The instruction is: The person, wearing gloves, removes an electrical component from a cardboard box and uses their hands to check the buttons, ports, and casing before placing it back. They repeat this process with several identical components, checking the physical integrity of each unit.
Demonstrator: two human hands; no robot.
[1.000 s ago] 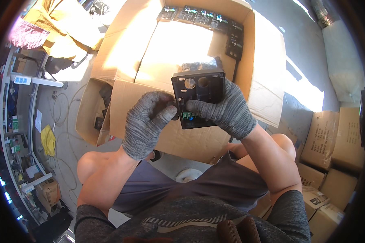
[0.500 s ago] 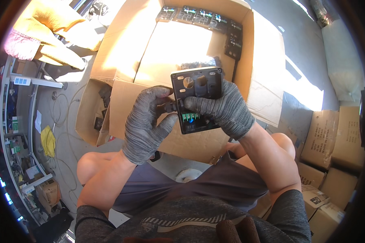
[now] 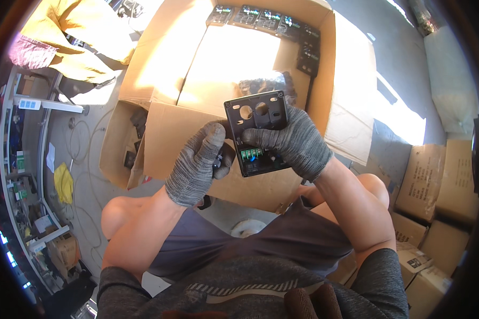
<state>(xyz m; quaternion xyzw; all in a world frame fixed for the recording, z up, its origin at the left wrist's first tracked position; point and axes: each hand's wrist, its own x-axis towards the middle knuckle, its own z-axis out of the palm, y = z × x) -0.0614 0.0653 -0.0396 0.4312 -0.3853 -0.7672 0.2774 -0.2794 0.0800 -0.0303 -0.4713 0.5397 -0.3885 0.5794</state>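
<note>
My right hand [image 3: 298, 143], in a grey knit glove, grips a black plastic housing [image 3: 261, 116] by its right side, thumb across its face. Round holes and slots show in its upper part; a green terminal block [image 3: 251, 153] with a bit of blue sits in its lower part. Just left of the housing, my gloved left hand [image 3: 197, 165] is curled round a small black fitting [image 3: 217, 161], mostly hidden by the fingers. The left hand is apart from the terminal block.
Beneath my hands stands a big open carton [image 3: 167, 125], with a row of black units [image 3: 269, 21] along its far and right walls. A clear plastic bag [image 3: 263, 82] lies in it. A smaller box of black parts [image 3: 114, 159] stands left; stacked cartons [image 3: 420, 181] are at right.
My left hand has drawn the black fitting away from the housing's left side and curled its fingers round it. The housing in my right hand has tilted slightly.
</note>
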